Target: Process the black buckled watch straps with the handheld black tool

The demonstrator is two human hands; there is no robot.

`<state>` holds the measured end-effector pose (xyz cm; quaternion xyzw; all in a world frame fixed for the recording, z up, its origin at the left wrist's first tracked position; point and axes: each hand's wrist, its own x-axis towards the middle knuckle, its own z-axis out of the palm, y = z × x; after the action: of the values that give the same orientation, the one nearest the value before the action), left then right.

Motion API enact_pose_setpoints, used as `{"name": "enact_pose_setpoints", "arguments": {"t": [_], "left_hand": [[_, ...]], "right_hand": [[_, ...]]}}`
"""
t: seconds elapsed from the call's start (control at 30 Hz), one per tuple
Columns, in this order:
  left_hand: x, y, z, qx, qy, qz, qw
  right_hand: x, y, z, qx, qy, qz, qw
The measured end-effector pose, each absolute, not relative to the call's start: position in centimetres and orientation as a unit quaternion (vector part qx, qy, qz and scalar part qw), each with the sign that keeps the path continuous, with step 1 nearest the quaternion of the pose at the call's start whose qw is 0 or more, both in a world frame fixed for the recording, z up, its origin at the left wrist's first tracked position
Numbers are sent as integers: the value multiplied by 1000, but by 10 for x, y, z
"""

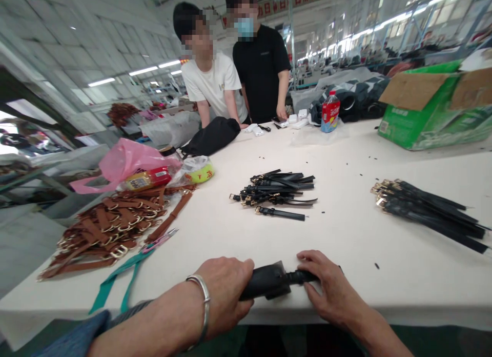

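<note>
At the table's front edge, my left hand [225, 293], with a silver bangle at the wrist, is closed around a black boxy object [267, 281] whose exact kind I cannot make out. A short black strap [299, 277] meets its right end. My right hand [326, 285] pinches that strap between thumb and fingers; part of the strap is hidden under the hand. Beyond my hands lies a pile of black buckled straps [282, 185], with one single strap [280, 213] in front of it. Further right is another bundle of black straps [426, 208] with gold buckles.
Brown buckled straps [111, 218] are heaped at left, beside small scissors [163, 239] tied to a green ribbon [119, 277]. Behind them lies a pink bag [126, 159]. A green carton [418, 113] and a red-labelled bottle [330, 112] stand at the back. Two people lean at the far edge.
</note>
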<state>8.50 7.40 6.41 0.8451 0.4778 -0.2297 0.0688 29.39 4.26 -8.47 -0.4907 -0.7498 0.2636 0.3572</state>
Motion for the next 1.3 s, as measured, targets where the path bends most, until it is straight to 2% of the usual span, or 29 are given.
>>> {"name": "enact_pose_setpoints", "arguments": {"t": [0.33, 0.6, 0.8, 0.97, 1.2, 1.3], "left_hand": [[115, 73, 64, 859, 451, -238, 50], [93, 74, 65, 851, 460, -245, 65], [110, 74, 60, 861, 449, -231, 63], [92, 79, 64, 848, 464, -239, 97], [106, 81, 62, 868, 442, -220, 59], [106, 85, 57, 867, 448, -208, 74]], "right_hand": [[294, 43, -90, -486, -748, 256, 371], [293, 43, -86, -486, -751, 265, 359], [294, 44, -92, -480, -754, 256, 367], [294, 43, -88, -493, -753, 254, 354], [292, 43, -90, -502, -750, 243, 355], [293, 42, -91, -503, -750, 239, 358]]}}
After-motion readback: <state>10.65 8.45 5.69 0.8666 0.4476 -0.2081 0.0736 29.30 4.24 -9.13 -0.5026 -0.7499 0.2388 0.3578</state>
